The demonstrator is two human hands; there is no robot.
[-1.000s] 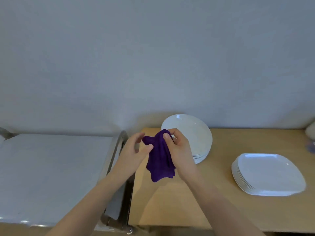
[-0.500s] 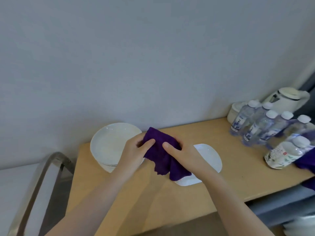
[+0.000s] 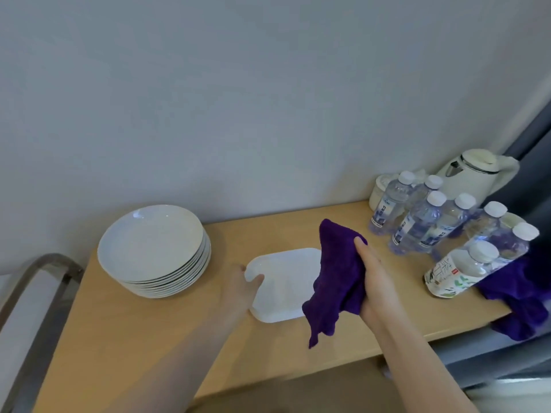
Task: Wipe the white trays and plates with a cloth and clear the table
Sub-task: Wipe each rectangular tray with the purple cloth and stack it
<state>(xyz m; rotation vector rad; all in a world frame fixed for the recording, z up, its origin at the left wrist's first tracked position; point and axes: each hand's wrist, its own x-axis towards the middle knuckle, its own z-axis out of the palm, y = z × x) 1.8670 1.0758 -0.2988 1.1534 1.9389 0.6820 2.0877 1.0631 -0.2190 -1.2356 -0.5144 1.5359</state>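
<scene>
A: What is the right hand (image 3: 376, 286) doing?
B: It grips a purple cloth (image 3: 334, 278). The fingers are curled round it, and the cloth hangs down over the right side of the white tray (image 3: 283, 286)

A: And the left hand (image 3: 238, 289)?
B: It holds the left edge of that tray. The thumb lies on top of the rim

A: Where is the tray?
B: It lies flat on the wooden table (image 3: 143, 329), near the front, between the two hands

A: Are there plates?
B: Yes, a stack of round white plates (image 3: 153, 248) sits at the back left of the table, near the wall, apart from the tray

A: What else is there?
B: Water bottles (image 3: 429, 222) stand together on the right. A white kettle (image 3: 474, 171) is behind them. Another purple cloth (image 3: 518, 302) hangs off the right edge of the table. A metal rail (image 3: 32, 281) is on the far left
</scene>
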